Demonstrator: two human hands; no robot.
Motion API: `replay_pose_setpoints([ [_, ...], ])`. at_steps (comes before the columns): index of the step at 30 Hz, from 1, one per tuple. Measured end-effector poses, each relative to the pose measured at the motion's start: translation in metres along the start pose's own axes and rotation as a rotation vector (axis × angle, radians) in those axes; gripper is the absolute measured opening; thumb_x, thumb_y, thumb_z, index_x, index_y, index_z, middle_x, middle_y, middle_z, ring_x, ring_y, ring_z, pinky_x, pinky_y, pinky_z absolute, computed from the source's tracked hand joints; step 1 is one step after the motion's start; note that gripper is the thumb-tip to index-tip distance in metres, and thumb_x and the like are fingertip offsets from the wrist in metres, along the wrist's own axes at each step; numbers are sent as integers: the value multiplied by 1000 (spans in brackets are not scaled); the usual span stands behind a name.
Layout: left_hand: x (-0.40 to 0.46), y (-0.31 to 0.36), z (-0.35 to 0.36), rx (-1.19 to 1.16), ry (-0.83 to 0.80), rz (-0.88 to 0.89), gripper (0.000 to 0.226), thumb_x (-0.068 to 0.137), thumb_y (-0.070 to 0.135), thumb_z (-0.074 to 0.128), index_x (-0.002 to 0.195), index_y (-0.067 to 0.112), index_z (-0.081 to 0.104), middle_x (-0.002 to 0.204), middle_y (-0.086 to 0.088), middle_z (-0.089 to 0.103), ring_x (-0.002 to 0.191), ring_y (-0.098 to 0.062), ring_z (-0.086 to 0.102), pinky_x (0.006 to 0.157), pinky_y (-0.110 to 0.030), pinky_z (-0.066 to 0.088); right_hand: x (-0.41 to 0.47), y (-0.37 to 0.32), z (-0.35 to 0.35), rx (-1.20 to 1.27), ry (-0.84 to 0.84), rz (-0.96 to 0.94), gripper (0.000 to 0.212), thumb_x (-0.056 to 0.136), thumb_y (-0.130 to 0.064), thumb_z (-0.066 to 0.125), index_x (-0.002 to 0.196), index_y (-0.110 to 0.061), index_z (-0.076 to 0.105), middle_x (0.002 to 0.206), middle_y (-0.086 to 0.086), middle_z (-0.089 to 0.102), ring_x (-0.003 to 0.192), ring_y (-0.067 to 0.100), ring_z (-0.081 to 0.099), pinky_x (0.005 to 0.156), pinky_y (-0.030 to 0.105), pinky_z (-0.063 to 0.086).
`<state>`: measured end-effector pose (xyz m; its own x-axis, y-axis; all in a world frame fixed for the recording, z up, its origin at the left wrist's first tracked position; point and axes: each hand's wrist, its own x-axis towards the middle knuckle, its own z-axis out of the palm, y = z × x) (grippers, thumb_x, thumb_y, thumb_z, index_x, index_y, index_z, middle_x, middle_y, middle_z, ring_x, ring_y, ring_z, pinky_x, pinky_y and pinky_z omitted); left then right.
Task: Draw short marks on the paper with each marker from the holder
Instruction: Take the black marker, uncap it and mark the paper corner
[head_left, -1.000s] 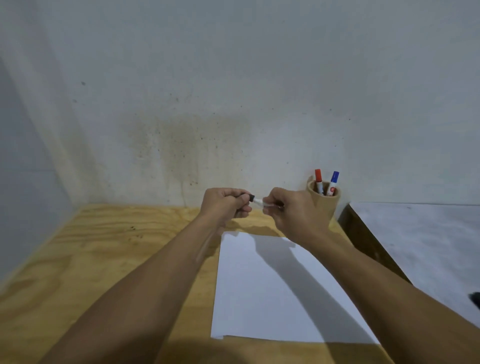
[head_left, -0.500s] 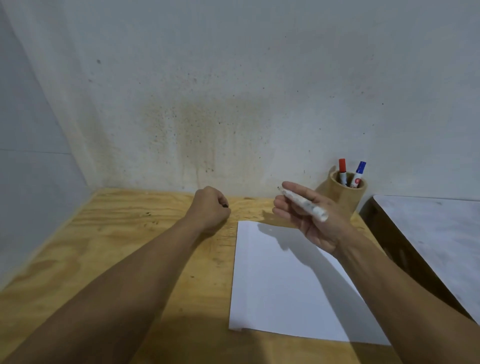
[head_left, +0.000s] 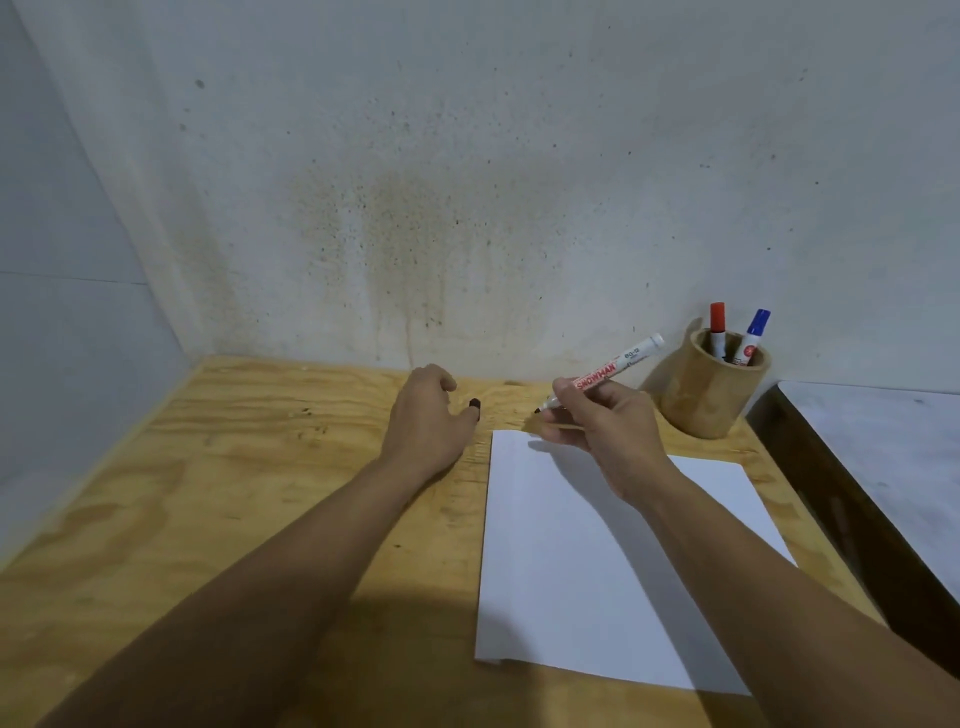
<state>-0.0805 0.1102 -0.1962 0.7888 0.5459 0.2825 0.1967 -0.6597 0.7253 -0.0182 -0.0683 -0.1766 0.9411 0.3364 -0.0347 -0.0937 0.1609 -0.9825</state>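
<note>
My right hand (head_left: 602, 431) grips an uncapped white marker (head_left: 618, 364) with red lettering. Its black tip points down and left, just above the table past the far left corner of the blank white paper (head_left: 582, 561). My left hand (head_left: 426, 421) rests on the wooden table left of the paper. The marker's black cap (head_left: 474, 403) sits at its thumb and fingertips, touching the table. At the back right, a round wooden holder (head_left: 711, 400) holds a red-capped marker (head_left: 717, 325) and a blue-capped marker (head_left: 754, 332).
The plywood table (head_left: 208, 493) meets a stained grey wall at the back and a wall on the left. A lower grey surface (head_left: 893, 457) with a dark edge runs along the table's right side, close behind the holder.
The cap came off the marker. My left hand went down to the table with the cap. My right hand turned the marker tip-down toward the paper's far corner. The view tilted down.
</note>
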Motion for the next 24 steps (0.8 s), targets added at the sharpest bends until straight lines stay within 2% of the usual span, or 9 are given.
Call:
replay_pose_setpoints([
  [3, -21, -1, -2, -65, -23, 130, 19, 74, 25, 74, 85, 14, 63, 88, 1, 62, 77, -11, 57, 68, -24, 44, -1, 5, 9, -15, 4, 2, 14, 84, 4, 70, 91, 14, 65, 82, 30, 66, 69, 35, 68, 63, 39, 64],
  [5, -32, -2, -4, -83, -142, 203, 24, 72, 30, 76, 91, 17, 70, 92, 2, 64, 85, -9, 59, 74, -25, 50, -3, 7, 16, 5, 3, -3, 8, 82, 11, 68, 88, 14, 64, 76, 28, 64, 66, 35, 64, 63, 38, 62],
  [8, -39, -4, -4, 90, -214, 275, 39, 71, 41, 76, 103, 20, 72, 103, 3, 64, 100, -12, 50, 85, -32, 47, -4, 11, 25, -11, 4, -10, 11, 81, 12, 69, 89, 14, 63, 67, 21, 64, 60, 28, 63, 55, 33, 59],
  [11, -43, -7, -4, 104, -211, 283, 41, 70, 43, 76, 104, 20, 73, 106, 2, 64, 104, -15, 50, 89, -37, 46, -1, 22, 26, -35, -7, -10, 11, 78, 11, 72, 83, 12, 62, 64, 19, 60, 62, 32, 58, 57, 37, 52],
  [13, -45, -7, -3, 89, -189, 271, 43, 69, 43, 78, 103, 18, 73, 108, 2, 64, 106, -15, 50, 89, -34, 46, 0, 27, 27, -41, -16, -13, 12, 76, 11, 72, 78, 8, 61, 63, 18, 57, 62, 32, 55, 60, 38, 48],
  [15, -46, -8, -3, 75, -170, 255, 45, 68, 43, 78, 104, 16, 73, 111, 2, 65, 107, -13, 50, 87, -31, 46, 3, 28, 28, -82, -7, -27, 12, 76, 10, 72, 78, 10, 60, 64, 18, 58, 60, 30, 58, 57, 35, 51],
  [18, -47, -8, -3, 67, -179, 248, 46, 69, 44, 78, 106, 16, 72, 113, 3, 64, 107, -11, 48, 86, -27, 43, 4, 27, 29, -215, -3, -72, 13, 79, 7, 72, 85, 14, 63, 70, 19, 62, 55, 14, 66, 51, 24, 55],
  [20, -46, -8, -3, 64, -190, 242, 47, 70, 44, 77, 108, 17, 71, 116, 3, 63, 110, -10, 47, 86, -26, 41, 6, 28, 29, -268, -24, -102, 15, 77, 4, 75, 84, 12, 65, 73, 21, 67, 62, 17, 69, 55, 27, 58],
  [24, -45, -8, -4, 42, -211, 209, 47, 70, 44, 77, 109, 16, 71, 118, 5, 62, 111, -10, 46, 87, -26, 41, 8, 32, 26, -329, -32, -130, 14, 77, 2, 76, 85, 10, 68, 72, 16, 68, 59, 11, 69, 53, 19, 55],
])
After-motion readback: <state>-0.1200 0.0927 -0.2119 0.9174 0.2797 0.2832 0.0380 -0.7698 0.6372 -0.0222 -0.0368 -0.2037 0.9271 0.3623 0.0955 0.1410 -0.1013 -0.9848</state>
